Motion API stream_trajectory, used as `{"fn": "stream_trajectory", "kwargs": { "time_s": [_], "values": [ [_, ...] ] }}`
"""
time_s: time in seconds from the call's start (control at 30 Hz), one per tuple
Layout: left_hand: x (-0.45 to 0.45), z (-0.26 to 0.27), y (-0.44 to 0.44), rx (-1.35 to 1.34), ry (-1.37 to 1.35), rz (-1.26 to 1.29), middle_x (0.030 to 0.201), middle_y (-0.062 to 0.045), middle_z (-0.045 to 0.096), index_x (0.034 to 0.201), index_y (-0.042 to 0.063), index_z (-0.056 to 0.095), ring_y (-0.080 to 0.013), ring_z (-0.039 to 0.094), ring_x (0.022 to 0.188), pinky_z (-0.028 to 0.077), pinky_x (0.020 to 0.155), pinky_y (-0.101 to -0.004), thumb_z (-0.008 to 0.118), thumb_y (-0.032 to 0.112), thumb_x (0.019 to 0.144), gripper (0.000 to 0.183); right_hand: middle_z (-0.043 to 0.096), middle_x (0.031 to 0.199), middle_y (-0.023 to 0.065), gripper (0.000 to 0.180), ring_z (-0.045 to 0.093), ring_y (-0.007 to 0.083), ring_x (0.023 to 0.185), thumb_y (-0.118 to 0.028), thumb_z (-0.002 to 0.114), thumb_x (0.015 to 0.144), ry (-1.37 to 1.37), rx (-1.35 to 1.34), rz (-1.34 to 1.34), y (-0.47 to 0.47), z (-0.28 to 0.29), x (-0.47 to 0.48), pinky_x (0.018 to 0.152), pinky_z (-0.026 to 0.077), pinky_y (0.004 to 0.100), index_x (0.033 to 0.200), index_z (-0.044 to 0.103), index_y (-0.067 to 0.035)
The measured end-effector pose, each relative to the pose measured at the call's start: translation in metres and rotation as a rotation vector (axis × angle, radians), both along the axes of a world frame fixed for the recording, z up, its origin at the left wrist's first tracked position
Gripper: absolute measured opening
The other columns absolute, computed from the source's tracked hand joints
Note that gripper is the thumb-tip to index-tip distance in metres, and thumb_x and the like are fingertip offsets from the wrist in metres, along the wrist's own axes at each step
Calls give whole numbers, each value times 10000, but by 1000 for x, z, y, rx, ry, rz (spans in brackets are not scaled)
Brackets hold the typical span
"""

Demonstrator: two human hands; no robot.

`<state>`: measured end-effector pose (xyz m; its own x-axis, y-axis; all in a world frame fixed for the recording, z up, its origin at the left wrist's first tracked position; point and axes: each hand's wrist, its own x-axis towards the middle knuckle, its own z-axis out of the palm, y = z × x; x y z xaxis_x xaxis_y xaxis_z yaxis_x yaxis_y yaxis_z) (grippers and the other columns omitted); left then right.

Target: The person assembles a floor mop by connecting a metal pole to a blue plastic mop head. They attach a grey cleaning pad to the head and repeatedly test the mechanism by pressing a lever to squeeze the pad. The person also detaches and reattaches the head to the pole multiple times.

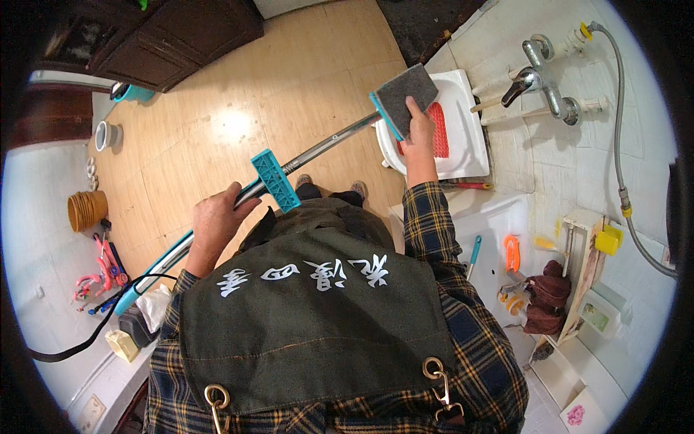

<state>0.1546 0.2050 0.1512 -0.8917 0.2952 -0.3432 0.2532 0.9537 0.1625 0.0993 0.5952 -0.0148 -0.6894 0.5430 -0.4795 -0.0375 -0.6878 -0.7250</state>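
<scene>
My left hand (217,222) is closed around the metal pole (331,142) of a long-handled cleaning tool, below its turquoise plastic crosspiece (275,180). The pole runs diagonally across my front. At its upper end is a flat head with a dark grey scouring pad (402,100) on a turquoise backing. My right hand (420,127) holds this head by its lower right edge, fingers on the pad. Behind the head and my right hand stands a white basin (471,127) with a red textured mat (439,130) in it, partly hidden.
A wall-mounted chrome faucet (537,81) and grey hose (618,135) are at right. A white sink (488,228) holds a turquoise-handled tool (475,252) and an orange brush (511,253). Stacked brown pots (87,211) stand at left; dark wooden cabinets (179,43) are at upper left.
</scene>
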Motion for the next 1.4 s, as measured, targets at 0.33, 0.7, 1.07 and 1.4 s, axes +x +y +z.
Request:
{"fn": "stream_trajectory", "kwargs": {
  "time_s": [0.33, 0.7, 1.07, 1.4],
  "values": [
    [2, 1, 1, 8, -20, 22, 629, -140, 621, 823, 72, 557, -357, 635, 608, 486, 547, -434, 667, 466, 846, 410, 625, 1133, 131, 396, 592, 228, 991, -14, 721, 790, -83, 485, 28, -15, -38, -1, 895, 448, 350, 1143, 551, 46],
    [-17, 4, -24, 67, -5, 52, 577, -124, 588, 801, 63, 581, -303, 616, 549, 467, 522, -399, 704, 420, 834, 380, 643, 1127, 81, 356, 588, 188, 991, -82, 677, 860, 101, 373, 278, 8, -15, 9, 904, 443, 315, 1181, 569, 28],
    [-21, 11, -31, 55, -51, 20, 585, -121, 590, 799, 61, 600, -288, 592, 514, 458, 514, -381, 722, 393, 825, 355, 649, 1084, 77, 352, 596, 218, 1014, -165, 474, 893, -200, 328, 585, 79, -39, 5, 918, 449, 347, 1170, 602, 12],
    [-36, 33, -34, 116, -35, -93, 595, -127, 584, 811, 64, 619, -282, 597, 532, 459, 523, -364, 742, 344, 809, 306, 643, 796, 225, 401, 622, 398, 739, -400, 549, 930, -17, 1472, 715, 87, -22, -26, 680, 471, 436, 867, 670, -23]
  ]
}}
